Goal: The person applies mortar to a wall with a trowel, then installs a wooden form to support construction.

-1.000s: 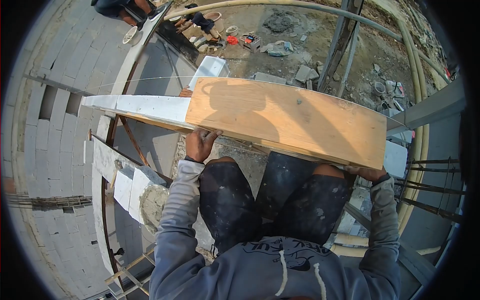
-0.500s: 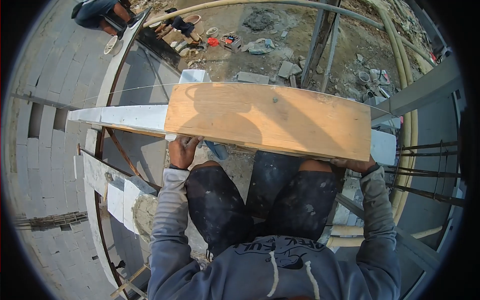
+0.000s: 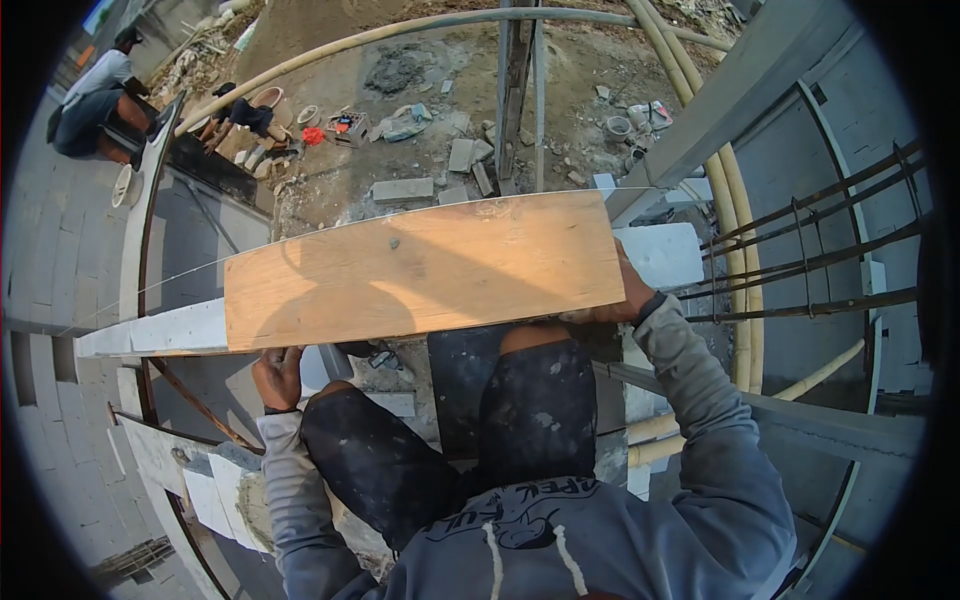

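A long plywood board (image 3: 430, 268) lies across the front of the body, over a row of white blocks. My left hand (image 3: 277, 378) is closed on the board's near edge by its left end, fingertips partly under it. At the right end, my right hand (image 3: 628, 285) grips the corner, its fingers partly hidden beneath the wood. White blocks (image 3: 165, 328) run out from the board's left end, and another white block (image 3: 660, 254) shows past its right end. A thin string (image 3: 190, 272) runs along the board's far edge.
Rebar rods (image 3: 810, 265) jut in at the right beside bamboo poles (image 3: 742, 270). A grey beam (image 3: 740, 110) slants at upper right. One person (image 3: 95, 105) crouches at upper left, another (image 3: 245, 118) nearby. White blocks (image 3: 215, 495) stand at lower left.
The view has turned, so the board appears farther left and lower. My right hand now shows more at the board's right end. Both hands remain at the board.
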The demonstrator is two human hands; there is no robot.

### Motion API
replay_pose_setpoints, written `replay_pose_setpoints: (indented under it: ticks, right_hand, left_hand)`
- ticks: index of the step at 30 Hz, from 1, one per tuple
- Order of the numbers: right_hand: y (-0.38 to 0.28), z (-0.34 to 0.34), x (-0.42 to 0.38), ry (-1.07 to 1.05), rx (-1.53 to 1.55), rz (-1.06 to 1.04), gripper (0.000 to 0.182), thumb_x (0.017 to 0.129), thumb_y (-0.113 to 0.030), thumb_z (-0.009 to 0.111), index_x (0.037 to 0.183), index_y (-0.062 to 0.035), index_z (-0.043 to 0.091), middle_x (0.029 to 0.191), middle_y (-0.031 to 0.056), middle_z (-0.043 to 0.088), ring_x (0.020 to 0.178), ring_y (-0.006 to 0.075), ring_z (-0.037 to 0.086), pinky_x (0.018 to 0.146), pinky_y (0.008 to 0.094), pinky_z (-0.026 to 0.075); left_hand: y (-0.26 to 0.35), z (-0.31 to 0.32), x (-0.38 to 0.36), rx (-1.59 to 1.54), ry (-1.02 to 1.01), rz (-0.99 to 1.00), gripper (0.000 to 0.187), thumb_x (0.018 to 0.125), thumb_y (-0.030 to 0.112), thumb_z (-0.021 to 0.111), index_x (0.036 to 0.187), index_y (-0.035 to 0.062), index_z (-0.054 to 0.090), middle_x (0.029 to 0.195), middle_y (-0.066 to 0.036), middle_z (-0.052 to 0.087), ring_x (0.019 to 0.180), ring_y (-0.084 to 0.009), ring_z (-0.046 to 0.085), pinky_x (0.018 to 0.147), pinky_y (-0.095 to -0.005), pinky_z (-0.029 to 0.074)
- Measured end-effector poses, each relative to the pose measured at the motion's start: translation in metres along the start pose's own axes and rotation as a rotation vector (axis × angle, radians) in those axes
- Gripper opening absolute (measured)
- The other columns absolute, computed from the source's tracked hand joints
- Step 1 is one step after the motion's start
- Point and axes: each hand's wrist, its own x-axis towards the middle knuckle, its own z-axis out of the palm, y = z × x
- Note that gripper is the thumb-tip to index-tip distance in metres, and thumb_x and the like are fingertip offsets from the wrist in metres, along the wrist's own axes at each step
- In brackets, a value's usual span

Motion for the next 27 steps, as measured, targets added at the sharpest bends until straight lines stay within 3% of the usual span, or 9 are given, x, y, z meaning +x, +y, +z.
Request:
replay_pose_setpoints:
  ticks: [2, 5, 9, 11, 17, 20, 27]
  right_hand:
    - [-0.003, -0.003, -0.001, 0.002, 0.046, 0.027, 0.096, 0.054, -0.042, 0.076, 0.131, -0.0047, 0.034, 0.131, 0.0175, 0.038, 0.124, 0.0338, 0.032, 0.102, 0.0428, 0.024]
    - [-0.005, -0.005, -0.001, 0.013, 0.074, 0.033, 0.097, 0.054, -0.042, 0.077, 0.132, -0.0042, 0.033, 0.131, 0.0177, 0.038, 0.124, 0.0339, 0.032, 0.102, 0.0428, 0.024]
    - [-0.007, -0.005, 0.0, 0.034, 0.031, -0.011, 0.097, 0.054, -0.043, 0.076, 0.131, -0.0026, 0.034, 0.131, 0.018, 0.038, 0.124, 0.0336, 0.032, 0.101, 0.0423, 0.024]
    - [-0.009, -0.006, 0.0, 0.037, 0.018, -0.01, 0.097, 0.054, -0.043, 0.076, 0.131, -0.0019, 0.034, 0.131, 0.0182, 0.039, 0.124, 0.0335, 0.032, 0.101, 0.0421, 0.024]
    - [-0.008, -0.005, 0.0, 0.029, 0.035, 0.002, 0.098, 0.054, -0.046, 0.077, 0.131, -0.0017, 0.034, 0.131, 0.0187, 0.038, 0.125, 0.0334, 0.031, 0.102, 0.0423, 0.024]
    - [-0.009, -0.006, 0.0, 0.03, 0.095, 0.018, 0.098, 0.054, -0.046, 0.077, 0.131, -0.0018, 0.034, 0.131, 0.0188, 0.037, 0.125, 0.0335, 0.031, 0.102, 0.0422, 0.024]
    - [-0.003, -0.001, 0.0, 0.051, 0.033, -0.035, 0.09, 0.056, -0.045, 0.076, 0.128, -0.0032, 0.04, 0.129, 0.0181, 0.041, 0.122, 0.0339, 0.033, 0.1, 0.0424, 0.025]
  left_hand:
    - [-0.014, 0.002, -0.003, -0.098, -0.103, -0.243, 0.022, 0.082, 0.021, 0.063, 0.088, 0.0, 0.065, 0.075, -0.021, 0.063, 0.066, -0.0329, 0.062, 0.057, -0.0341, 0.045]
    - [0.01, -0.004, 0.002, -0.034, -0.046, -0.072, 0.021, 0.082, 0.02, 0.063, 0.087, -0.0001, 0.064, 0.074, -0.02, 0.062, 0.064, -0.0324, 0.062, 0.056, -0.0338, 0.045]
    - [0.009, -0.003, 0.002, -0.019, -0.033, -0.05, 0.021, 0.082, 0.02, 0.063, 0.088, 0.0, 0.064, 0.073, -0.021, 0.062, 0.063, -0.0319, 0.062, 0.055, -0.0336, 0.045]
    - [0.013, -0.006, 0.002, 0.019, -0.071, -0.112, 0.026, 0.081, 0.021, 0.065, 0.082, -0.0051, 0.062, 0.069, -0.021, 0.06, 0.056, -0.0188, 0.05, 0.058, -0.0305, 0.044]
    - [0.006, 0.0, 0.001, -0.052, 0.012, -0.026, 0.026, 0.081, 0.02, 0.066, 0.079, -0.0054, 0.061, 0.065, -0.021, 0.057, 0.055, -0.0159, 0.043, 0.055, -0.0311, 0.042]
    - [0.014, -0.002, 0.001, -0.044, 0.003, -0.075, 0.027, 0.08, 0.021, 0.067, 0.079, -0.0055, 0.061, 0.064, -0.02, 0.057, 0.056, -0.0144, 0.042, 0.055, -0.0311, 0.042]
    - [0.016, -0.004, 0.001, -0.015, -0.001, -0.062, 0.029, 0.08, 0.024, 0.067, 0.078, -0.0048, 0.061, 0.064, -0.021, 0.057, 0.052, -0.0224, 0.045, 0.054, -0.0318, 0.042]
